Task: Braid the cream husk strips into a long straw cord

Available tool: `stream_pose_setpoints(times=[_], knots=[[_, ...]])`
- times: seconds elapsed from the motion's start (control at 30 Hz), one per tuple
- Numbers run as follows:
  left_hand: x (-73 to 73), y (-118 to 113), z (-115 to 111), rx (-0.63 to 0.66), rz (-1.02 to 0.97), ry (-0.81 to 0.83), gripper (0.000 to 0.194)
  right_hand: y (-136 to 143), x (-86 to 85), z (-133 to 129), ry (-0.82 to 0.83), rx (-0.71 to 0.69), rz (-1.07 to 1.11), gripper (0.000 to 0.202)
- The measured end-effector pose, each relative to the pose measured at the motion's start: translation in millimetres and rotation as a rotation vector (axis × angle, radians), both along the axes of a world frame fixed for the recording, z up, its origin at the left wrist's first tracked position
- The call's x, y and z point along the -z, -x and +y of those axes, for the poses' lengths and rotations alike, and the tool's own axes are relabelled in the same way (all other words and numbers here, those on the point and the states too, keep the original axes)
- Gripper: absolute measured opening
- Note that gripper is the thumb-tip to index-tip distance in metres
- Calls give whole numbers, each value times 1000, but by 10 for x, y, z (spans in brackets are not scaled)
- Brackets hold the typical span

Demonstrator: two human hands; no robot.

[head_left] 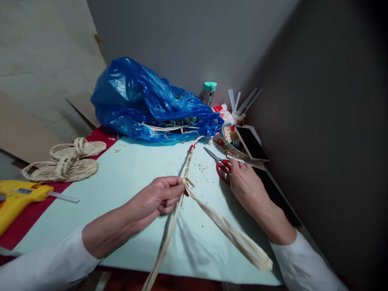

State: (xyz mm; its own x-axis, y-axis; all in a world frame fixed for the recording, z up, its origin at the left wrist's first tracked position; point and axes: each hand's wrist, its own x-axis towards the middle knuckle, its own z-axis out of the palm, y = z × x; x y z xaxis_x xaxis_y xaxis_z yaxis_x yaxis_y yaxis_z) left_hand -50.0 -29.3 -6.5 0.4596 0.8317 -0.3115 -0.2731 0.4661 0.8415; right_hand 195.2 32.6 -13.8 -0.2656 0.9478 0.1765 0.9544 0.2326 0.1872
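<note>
My left hand (165,194) pinches a thin braid (188,163) of pale dried plant fibre between thumb and fingers. The braid runs away from me and has a red tie near its far end. Two loose strands hang from the pinch: a narrow one towards the table's front edge, and a wide, husk-like strip (230,226) slanting right. A short stub sticks out beside the fingertips. On the right, my right hand (247,182) has its fingers curled at the red handles of the scissors (222,165), whose blades point away to the left. Its thumb is hidden.
A blue plastic bag (145,101) with fibre strips stands at the back. Woven sandals (75,161) and a yellow glue gun (24,198) are left. Back right are a woven basket (228,135), a phone (251,141), glue sticks (242,101) and a teal-lidded jar (209,91).
</note>
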Motion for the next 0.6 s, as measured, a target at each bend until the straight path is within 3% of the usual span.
stream_pose_setpoints(times=[0.17,0.3,0.43,0.6], knots=[[-8,-4,8,-23,-84,17,18,0,-139,-241,-67,-82,372,36],[9,-4,16,-40,-114,16,16,39,-174,-635,177,-197,700,59],[14,-7,22,-63,-142,22,16,30,-117,-955,305,-245,759,61],[19,-18,17,-64,-152,59,13,143,-200,-1048,474,-189,782,44]])
